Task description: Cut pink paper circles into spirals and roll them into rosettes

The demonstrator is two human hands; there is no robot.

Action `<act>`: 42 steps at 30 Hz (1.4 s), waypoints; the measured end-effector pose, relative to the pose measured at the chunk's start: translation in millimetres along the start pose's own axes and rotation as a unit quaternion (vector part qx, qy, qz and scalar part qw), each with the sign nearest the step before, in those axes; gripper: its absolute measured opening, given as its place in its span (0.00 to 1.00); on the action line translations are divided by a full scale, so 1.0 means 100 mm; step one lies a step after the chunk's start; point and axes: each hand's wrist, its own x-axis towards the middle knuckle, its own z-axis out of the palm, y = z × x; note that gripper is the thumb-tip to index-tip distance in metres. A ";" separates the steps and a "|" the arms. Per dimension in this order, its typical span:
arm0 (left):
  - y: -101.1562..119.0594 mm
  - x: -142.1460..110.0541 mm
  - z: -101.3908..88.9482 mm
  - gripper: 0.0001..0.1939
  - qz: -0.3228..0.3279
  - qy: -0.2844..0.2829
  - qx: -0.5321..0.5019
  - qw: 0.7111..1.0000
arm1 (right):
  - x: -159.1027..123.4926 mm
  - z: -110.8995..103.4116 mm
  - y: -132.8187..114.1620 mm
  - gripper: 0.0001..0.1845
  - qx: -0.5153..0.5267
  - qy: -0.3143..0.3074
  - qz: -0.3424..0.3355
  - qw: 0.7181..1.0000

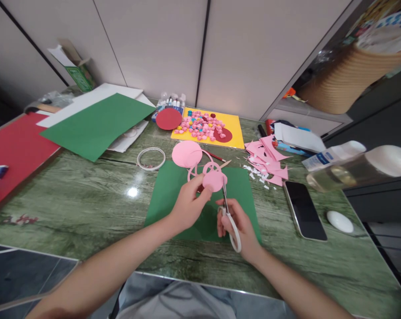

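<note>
Between its thumb and fingers my left hand [191,201] pinches a small pink paper circle [213,181]. My right hand [240,223] has its fingers in the handles of white-handled scissors [232,230], whose blades point away from me and meet the circle's right edge. Under both hands lies a green paper sheet [160,208]. Just beyond the held circle are curled pink paper strips [207,156] and a larger pink paper circle [186,153]. A red pencil [216,157] lies partly hidden behind the strips.
A yellow sheet [235,128] bears pink beads [203,126] and a red circle. Pink scraps [268,159] lie right, near a phone [305,210], a white mouse-like object [340,221] and bottles [333,155]. A tape roll [151,158] and green paper [100,122] are left.
</note>
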 end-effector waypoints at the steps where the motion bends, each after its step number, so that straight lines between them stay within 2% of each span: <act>1: 0.00 0.00 0.00 0.09 0.000 0.003 0.004 1.000 | 0.00 0.00 0.00 0.15 0.001 0.000 0.000 1.000; 12: -0.03 0.03 -0.01 0.07 0.011 0.037 -0.005 0.999 | -0.01 0.00 0.01 0.13 -0.007 0.004 0.010 1.000; 32: 0.00 0.06 -0.08 0.09 0.026 0.079 -0.054 0.995 | 0.00 0.02 -0.02 0.12 -0.031 -0.004 0.029 0.999; 35: 0.00 0.06 -0.07 0.09 0.016 0.073 -0.060 0.995 | -0.01 0.02 -0.02 0.12 -0.028 -0.002 0.028 0.999; 42: -0.01 0.05 -0.03 0.13 -0.018 0.018 -0.010 1.000 | -0.02 0.00 0.03 0.12 -0.029 -0.002 0.027 0.999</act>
